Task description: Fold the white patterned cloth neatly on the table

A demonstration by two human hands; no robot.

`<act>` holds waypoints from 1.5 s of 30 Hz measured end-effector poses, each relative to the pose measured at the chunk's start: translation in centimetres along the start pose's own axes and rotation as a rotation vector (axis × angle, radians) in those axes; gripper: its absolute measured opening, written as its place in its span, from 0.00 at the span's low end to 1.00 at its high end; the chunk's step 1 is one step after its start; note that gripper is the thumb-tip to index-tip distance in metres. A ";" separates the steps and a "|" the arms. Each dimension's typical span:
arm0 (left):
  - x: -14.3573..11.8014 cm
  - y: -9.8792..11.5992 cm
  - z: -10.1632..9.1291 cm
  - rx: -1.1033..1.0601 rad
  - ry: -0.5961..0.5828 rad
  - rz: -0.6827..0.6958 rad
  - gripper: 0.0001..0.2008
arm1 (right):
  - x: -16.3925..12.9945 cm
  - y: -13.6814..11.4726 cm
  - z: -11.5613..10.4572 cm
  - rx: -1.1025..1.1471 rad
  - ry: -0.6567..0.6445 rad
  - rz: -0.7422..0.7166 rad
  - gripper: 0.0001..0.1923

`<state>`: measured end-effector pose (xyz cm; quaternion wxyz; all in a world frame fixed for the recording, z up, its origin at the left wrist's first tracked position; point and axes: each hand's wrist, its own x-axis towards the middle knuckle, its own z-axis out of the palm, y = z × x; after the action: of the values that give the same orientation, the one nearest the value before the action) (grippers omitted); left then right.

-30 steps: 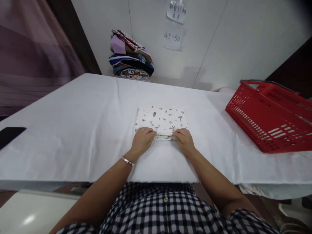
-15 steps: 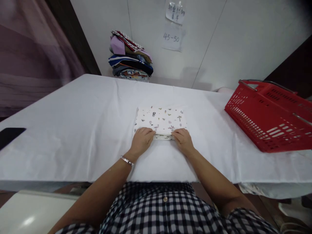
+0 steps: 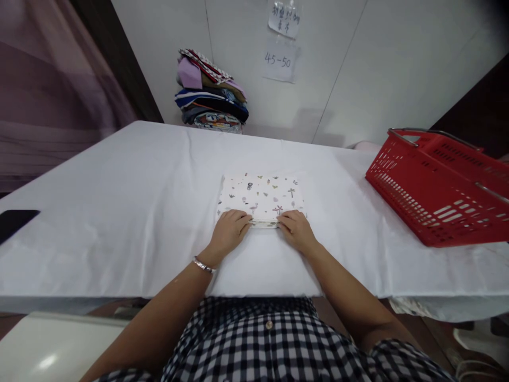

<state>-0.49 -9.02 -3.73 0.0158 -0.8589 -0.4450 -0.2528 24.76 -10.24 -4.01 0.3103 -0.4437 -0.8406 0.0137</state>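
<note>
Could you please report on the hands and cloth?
Left hand and right hand holding near edge of patterned cloth. Cloth folded, lying on white table. Red basket off right, apart.

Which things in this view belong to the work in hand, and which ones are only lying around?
In the work:
folded patterned cloth
left hand and right hand, both at its near edge
white-covered table beneath

Lying around:
red basket, at right
dark flat object, at left
fabric stack, beyond the table
</note>
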 end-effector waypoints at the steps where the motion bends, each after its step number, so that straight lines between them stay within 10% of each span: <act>1: 0.0 0.0 0.1 0.006 0.007 -0.003 0.12 | 0.0 0.0 -0.1 -0.001 -0.009 0.002 0.10; 45: 0.2 0.3 -0.1 0.012 0.075 0.001 0.12 | 0.1 -0.4 0.4 -0.094 0.103 0.009 0.11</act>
<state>-0.19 -9.08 -3.51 0.0376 -0.8489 -0.4454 -0.2822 24.19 -10.31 -4.10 0.3318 -0.4618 -0.8213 -0.0472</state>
